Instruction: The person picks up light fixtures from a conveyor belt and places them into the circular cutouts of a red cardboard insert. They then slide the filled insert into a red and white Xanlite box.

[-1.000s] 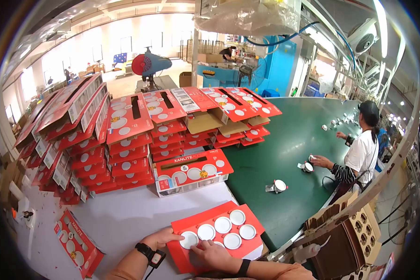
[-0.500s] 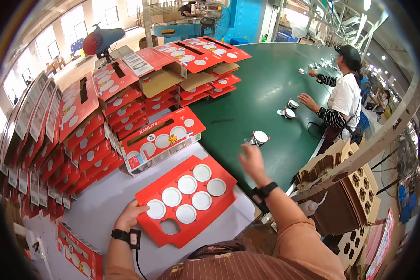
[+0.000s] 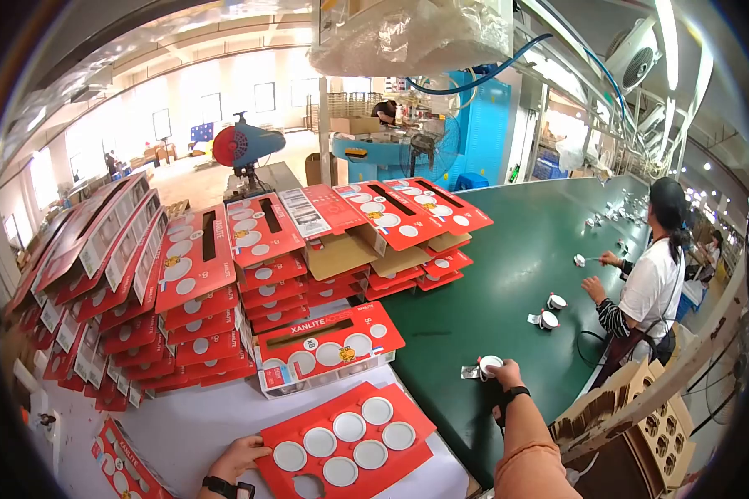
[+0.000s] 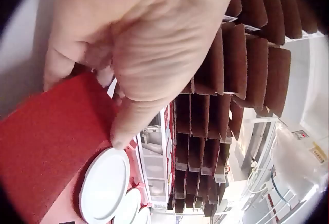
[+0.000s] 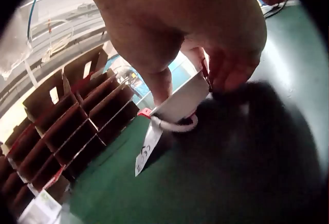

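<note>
My left hand point(image 3: 240, 457) pinches the left edge of a red cardboard insert point(image 3: 404, 460), its thumb on top close to a white disc point(image 4: 105, 185). Several white round lamp faces point(image 3: 349, 427) sit in the insert's holes, and one hole point(image 3: 310, 486) at the near edge is bare. Out over the green belt, my right hand point(image 3: 505, 376) grips a round white downlight point(image 3: 489, 366) by its rim. In the right wrist view this downlight point(image 5: 182, 100) is tilted, with red clips, a short pale cable and a printed tag point(image 5: 148, 149) hanging down.
A red XANLITE box point(image 3: 329, 349) stands behind the insert, before stacked red cartons point(image 3: 195, 258). Two more downlights point(image 3: 549, 320) lie farther along the green belt point(image 3: 441, 333). Beside it a person in white point(image 3: 653, 279) works. Brown cardboard dividers point(image 3: 662, 428) stand at the right.
My right hand has left the insert and reached right over the belt, where it now holds a downlight. My left hand keeps its grip on the insert. The head view has shifted.
</note>
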A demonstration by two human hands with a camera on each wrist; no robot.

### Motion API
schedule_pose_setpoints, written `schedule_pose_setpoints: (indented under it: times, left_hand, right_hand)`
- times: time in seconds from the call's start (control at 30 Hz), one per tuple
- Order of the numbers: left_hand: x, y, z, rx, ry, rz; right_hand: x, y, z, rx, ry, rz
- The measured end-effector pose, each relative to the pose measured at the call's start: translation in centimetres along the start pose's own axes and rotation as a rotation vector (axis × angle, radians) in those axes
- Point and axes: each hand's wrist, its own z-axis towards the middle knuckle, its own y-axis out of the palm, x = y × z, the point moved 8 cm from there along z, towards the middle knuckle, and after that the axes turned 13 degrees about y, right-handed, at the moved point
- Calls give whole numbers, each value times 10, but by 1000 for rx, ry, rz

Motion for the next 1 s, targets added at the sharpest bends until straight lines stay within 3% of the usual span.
schedule_pose_setpoints:
  times: [0.07, 0.1, 0.17, 0.2, 0.27, 0.4, 0.47, 0.57, 0.63, 0.8, 1.0]
  left_hand:
    - [8, -14, -8, 181, 82, 130]
    - [0, -17, -4, 182, 84, 130]
    - [12, -41, -2, 408, 462, 446]
    - [16, -36, -5, 410, 463, 445]
    - [49, -14, -20, 464, 738, 515]
    - [118, 102, -58, 105, 865, 336]
    - [145, 153, -79, 33, 919, 472]
    - [171, 200, -107, -13, 1195, 556]
    - [177, 211, -124, -6, 1280, 524]
    - [161, 200, -139, -105, 1196, 428]
    - [158, 194, -163, -199, 1123, 533]
  right_hand:
    - [11, 8, 3, -79, 20, 112]
    - [5, 4, -7, -79, 18, 113]
    - [-5, 0, -49, -254, 252, 302]
    - [-9, 3, -58, -303, 226, 393]
    - [-25, 6, -78, -347, 136, 411]
    - [-96, 9, -181, -446, -212, 576]
    - [-128, 9, -257, -584, -324, 594]
    - [-152, 13, -346, -793, -454, 626]
    - [-156, 8, -387, -739, -603, 618]
    - [-149, -7, -434, -734, -751, 687]
    - [-140, 7, -450, -943, -674, 672]
